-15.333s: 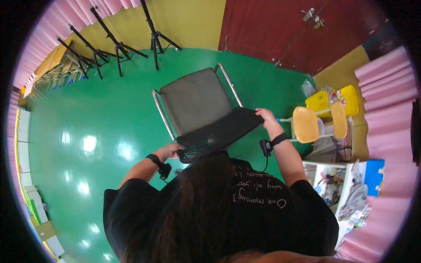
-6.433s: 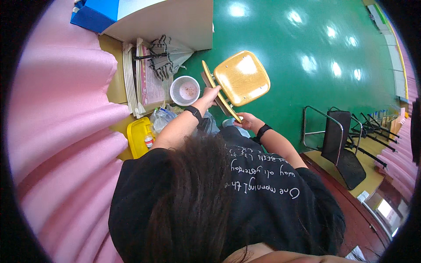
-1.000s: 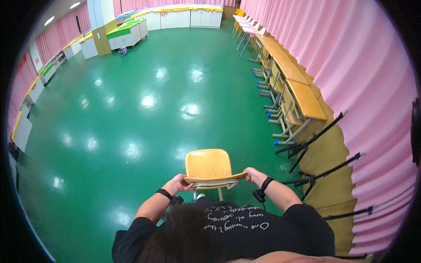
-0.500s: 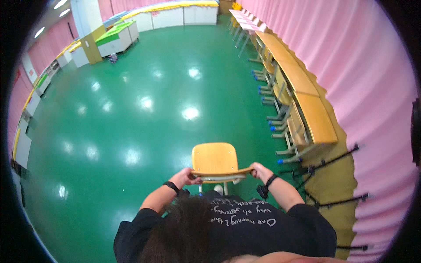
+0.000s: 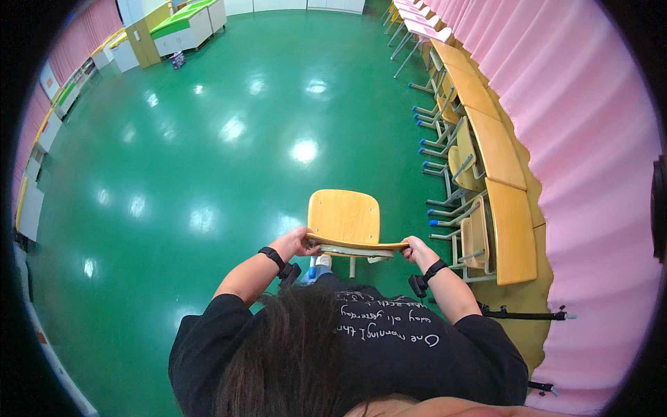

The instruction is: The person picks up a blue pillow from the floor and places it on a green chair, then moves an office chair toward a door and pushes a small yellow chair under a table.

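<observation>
A wooden chair (image 5: 344,214) with a light metal frame is held in front of my body, its seat pointing away from me. My left hand (image 5: 304,243) is closed round the left end of the curved backrest (image 5: 356,244). The right end is gripped by my right hand (image 5: 417,251). Two of the chair's legs show below the backrest, close to my shoe (image 5: 324,260). Whether the legs touch the floor I cannot tell. A black band circles each wrist.
Wooden desks (image 5: 512,229) line the right side before a pink curtain (image 5: 590,167), with several chairs (image 5: 475,233) tucked against them. Black stand legs (image 5: 528,315) reach out at the lower right. A green-topped cabinet (image 5: 182,35) stands far left on the green floor (image 5: 229,167).
The chair and both hands appear higher in the picture. The desks at the right have shifted downward in view, and the far cabinets have slid toward the top edge. Both hands keep their grip.
</observation>
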The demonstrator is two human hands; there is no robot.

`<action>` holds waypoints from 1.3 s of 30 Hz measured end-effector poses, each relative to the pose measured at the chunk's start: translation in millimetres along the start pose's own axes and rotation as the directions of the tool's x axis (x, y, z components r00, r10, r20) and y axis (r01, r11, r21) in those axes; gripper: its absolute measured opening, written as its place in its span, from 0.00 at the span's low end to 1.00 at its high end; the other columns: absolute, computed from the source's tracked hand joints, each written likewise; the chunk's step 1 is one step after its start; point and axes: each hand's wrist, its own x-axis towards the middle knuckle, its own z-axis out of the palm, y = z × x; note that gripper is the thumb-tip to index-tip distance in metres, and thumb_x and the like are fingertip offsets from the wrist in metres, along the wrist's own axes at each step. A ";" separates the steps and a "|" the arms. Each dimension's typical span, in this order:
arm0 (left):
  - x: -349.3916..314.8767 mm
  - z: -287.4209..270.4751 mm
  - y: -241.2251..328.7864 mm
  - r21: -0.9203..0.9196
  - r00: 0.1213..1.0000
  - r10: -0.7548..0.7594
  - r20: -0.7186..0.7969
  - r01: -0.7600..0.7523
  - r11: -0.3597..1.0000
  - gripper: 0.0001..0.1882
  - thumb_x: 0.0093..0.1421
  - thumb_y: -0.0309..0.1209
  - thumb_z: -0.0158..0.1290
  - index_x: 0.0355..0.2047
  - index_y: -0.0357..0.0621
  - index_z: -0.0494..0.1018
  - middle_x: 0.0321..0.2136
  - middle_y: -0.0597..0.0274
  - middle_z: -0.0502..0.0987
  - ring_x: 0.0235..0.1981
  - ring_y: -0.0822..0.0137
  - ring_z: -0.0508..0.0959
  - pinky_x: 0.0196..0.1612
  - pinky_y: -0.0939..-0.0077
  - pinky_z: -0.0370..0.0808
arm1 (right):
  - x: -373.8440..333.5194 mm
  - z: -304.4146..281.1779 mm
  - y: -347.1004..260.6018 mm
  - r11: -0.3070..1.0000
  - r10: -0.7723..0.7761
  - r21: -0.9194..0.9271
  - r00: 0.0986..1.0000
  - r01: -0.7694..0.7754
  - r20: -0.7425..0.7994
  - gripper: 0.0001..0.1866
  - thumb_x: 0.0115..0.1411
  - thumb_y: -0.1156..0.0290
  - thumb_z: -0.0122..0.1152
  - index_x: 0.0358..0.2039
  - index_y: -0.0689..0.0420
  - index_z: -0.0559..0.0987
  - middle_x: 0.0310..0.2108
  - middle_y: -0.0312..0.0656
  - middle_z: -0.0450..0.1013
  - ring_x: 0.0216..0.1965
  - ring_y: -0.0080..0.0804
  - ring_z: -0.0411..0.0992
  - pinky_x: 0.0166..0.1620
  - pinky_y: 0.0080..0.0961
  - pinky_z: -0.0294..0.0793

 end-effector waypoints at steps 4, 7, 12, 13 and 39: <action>39.8 21.4 90.2 -0.052 1.000 0.001 0.031 0.001 0.999 0.17 0.50 0.32 0.37 0.35 0.34 0.67 0.36 0.43 0.67 0.38 0.40 0.67 0.25 0.72 0.76 | 37.3 11.5 -83.2 0.996 -0.084 0.026 0.996 0.083 0.017 0.07 0.46 0.71 0.41 0.14 0.55 0.60 0.07 0.30 0.51 0.04 0.17 0.47 0.06 0.11 0.47; 41.2 58.0 160.5 0.010 0.999 -0.040 -0.004 0.040 0.999 0.18 0.51 0.33 0.37 0.38 0.32 0.65 0.38 0.39 0.65 0.38 0.40 0.67 0.26 0.72 0.76 | 55.4 20.9 -152.7 0.992 -0.113 0.059 0.994 0.113 0.007 0.07 0.46 0.71 0.42 0.14 0.54 0.60 0.07 0.30 0.51 0.04 0.17 0.47 0.06 0.12 0.47; 69.0 102.9 271.1 0.004 0.993 -0.081 0.085 0.081 0.997 0.19 0.53 0.34 0.34 0.42 0.33 0.61 0.40 0.39 0.63 0.37 0.40 0.66 0.26 0.73 0.76 | 93.9 31.1 -262.4 0.993 -0.083 0.088 0.996 0.084 -0.014 0.06 0.46 0.72 0.42 0.15 0.53 0.60 0.08 0.30 0.50 0.04 0.16 0.47 0.06 0.12 0.46; 74.3 113.8 293.4 -0.004 0.991 -0.113 0.066 0.113 0.994 0.18 0.53 0.33 0.34 0.42 0.36 0.62 0.40 0.43 0.64 0.36 0.42 0.67 0.24 0.74 0.76 | 100.9 32.9 -282.2 0.994 -0.069 0.083 0.997 0.071 -0.017 0.06 0.46 0.72 0.42 0.15 0.53 0.59 0.08 0.31 0.51 0.05 0.16 0.47 0.06 0.12 0.46; 256.1 308.6 843.9 0.106 0.997 -0.052 0.055 0.046 0.993 0.20 0.51 0.33 0.36 0.41 0.29 0.60 0.39 0.35 0.63 0.36 0.40 0.68 0.26 0.76 0.76 | 323.9 104.1 -830.5 0.978 -0.032 0.204 0.999 0.039 -0.036 0.09 0.45 0.71 0.44 0.13 0.55 0.60 0.05 0.28 0.49 0.04 0.15 0.48 0.05 0.10 0.47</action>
